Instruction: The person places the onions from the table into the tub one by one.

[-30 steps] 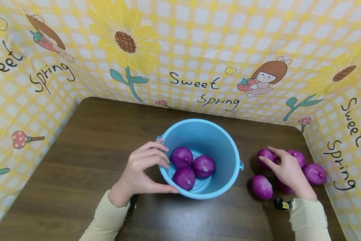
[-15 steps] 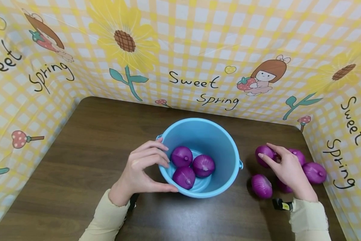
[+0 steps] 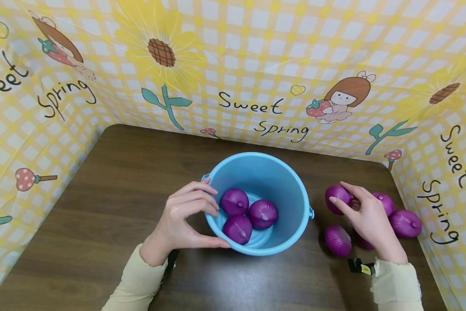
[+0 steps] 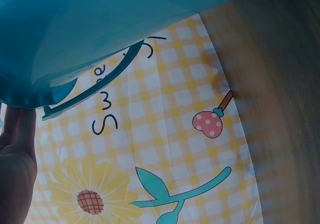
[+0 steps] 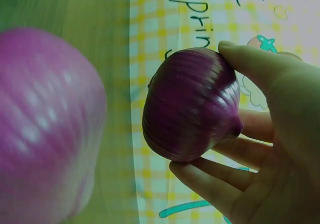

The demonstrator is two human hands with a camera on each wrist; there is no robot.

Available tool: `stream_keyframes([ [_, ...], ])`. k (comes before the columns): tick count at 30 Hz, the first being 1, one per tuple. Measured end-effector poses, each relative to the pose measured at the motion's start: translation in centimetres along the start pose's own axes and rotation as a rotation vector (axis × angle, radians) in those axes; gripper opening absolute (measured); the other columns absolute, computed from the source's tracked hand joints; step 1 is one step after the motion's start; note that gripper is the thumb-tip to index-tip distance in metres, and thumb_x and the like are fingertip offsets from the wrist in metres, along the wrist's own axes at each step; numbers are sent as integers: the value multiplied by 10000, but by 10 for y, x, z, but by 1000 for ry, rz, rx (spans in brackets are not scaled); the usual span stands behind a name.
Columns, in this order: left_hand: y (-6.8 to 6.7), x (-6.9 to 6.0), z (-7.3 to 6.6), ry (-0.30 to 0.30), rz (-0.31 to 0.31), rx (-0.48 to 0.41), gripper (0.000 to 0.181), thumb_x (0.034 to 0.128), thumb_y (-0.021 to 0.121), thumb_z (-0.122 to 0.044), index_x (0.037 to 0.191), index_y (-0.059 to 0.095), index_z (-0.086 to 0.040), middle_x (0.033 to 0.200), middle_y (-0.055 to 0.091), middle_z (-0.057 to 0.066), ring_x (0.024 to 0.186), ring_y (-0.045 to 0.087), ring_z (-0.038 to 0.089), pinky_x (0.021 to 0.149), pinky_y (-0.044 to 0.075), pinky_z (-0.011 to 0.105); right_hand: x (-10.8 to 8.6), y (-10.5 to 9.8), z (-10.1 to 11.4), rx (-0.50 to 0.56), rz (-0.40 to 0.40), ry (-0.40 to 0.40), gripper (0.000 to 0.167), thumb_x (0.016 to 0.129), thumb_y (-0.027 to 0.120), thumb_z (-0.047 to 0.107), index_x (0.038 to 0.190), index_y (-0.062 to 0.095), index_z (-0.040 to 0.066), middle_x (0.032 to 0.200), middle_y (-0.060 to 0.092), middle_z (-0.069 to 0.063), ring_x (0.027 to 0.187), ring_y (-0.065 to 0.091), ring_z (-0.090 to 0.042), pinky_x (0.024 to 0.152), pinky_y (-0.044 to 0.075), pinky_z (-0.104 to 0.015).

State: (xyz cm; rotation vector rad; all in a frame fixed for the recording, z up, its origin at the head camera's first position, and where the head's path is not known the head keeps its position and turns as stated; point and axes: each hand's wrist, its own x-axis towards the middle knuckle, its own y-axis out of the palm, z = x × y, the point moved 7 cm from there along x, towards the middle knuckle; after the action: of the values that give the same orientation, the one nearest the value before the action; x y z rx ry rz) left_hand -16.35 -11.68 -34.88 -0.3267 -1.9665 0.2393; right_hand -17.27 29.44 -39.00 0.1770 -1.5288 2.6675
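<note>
Only the left wrist view shows the bucket (image 3: 283,183)'s handle (image 4: 100,88) curving outside it; the right wrist view alone shows the held onion (image 3: 336,198)'s stem (image 5: 236,129) toward the palm. The left hand (image 3: 184,216) grips the rim; the right hand (image 3: 369,216) pinches that onion. Three onions (image 3: 234,202) sit inside, four loose onions (image 3: 338,240) on the bench (image 3: 139,181).

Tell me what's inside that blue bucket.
Three purple onions sit in the blue bucket, its bottom partly showing; whatever lies directly beneath them is hidden.
</note>
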Motion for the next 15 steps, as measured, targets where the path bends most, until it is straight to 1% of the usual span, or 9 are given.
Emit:
stream_keyframes([
  [4, 0, 1, 0, 4, -3, -2, 530, 642, 955, -519, 791, 691, -84, 814, 690, 32, 945, 642, 292, 1043, 465, 589, 0, 1, 6, 9, -7, -9, 607, 966, 717, 399, 1408, 573, 8, 1331, 582, -254, 1088, 646, -406, 873, 555, -570],
  [6, 0, 1, -1, 6, -4, -1, 531, 641, 955, -520, 790, 690, -84, 813, 689, 32, 944, 641, 292, 1041, 466, 590, 0, 0, 9, 13, -23, -21, 595, 962, 726, 389, 1402, 582, 15, 1324, 590, -239, 1074, 656, -390, 875, 595, -388],
  [7, 0, 1, -1, 6, -3, 0, 532, 640, 955, -520, 789, 689, -85, 813, 689, 31, 944, 641, 292, 1041, 466, 590, 0, 0, 10, 16, -33, -27, 589, 960, 730, 382, 1400, 585, 18, 1319, 594, -232, 1061, 663, -382, 862, 590, -293],
  [9, 0, 1, 0, 5, -1, 2, 533, 640, 955, -522, 789, 688, -85, 813, 688, 28, 944, 640, 292, 1042, 465, 589, 1, -2, 13, 22, -52, -39, 576, 956, 740, 365, 1397, 591, 26, 1316, 600, -217, 1042, 674, -367, 828, 519, -114],
  [11, 0, 0, 0, 4, -1, 5, 533, 640, 955, -523, 789, 687, -86, 814, 688, 25, 942, 641, 292, 1043, 465, 587, 2, -3, 17, 31, -68, -50, 566, 951, 750, 349, 1395, 596, 33, 1313, 606, -204, 1025, 684, -353, 793, 397, 4],
  [15, 0, 0, 0, 5, 0, 6, 531, 646, 952, -521, 793, 687, -86, 815, 689, 22, 941, 644, 292, 1042, 467, 584, 2, -4, 23, 53, -83, -53, 567, 945, 759, 341, 1399, 595, 43, 1312, 607, -185, 1025, 684, -335, 803, 406, 6],
])
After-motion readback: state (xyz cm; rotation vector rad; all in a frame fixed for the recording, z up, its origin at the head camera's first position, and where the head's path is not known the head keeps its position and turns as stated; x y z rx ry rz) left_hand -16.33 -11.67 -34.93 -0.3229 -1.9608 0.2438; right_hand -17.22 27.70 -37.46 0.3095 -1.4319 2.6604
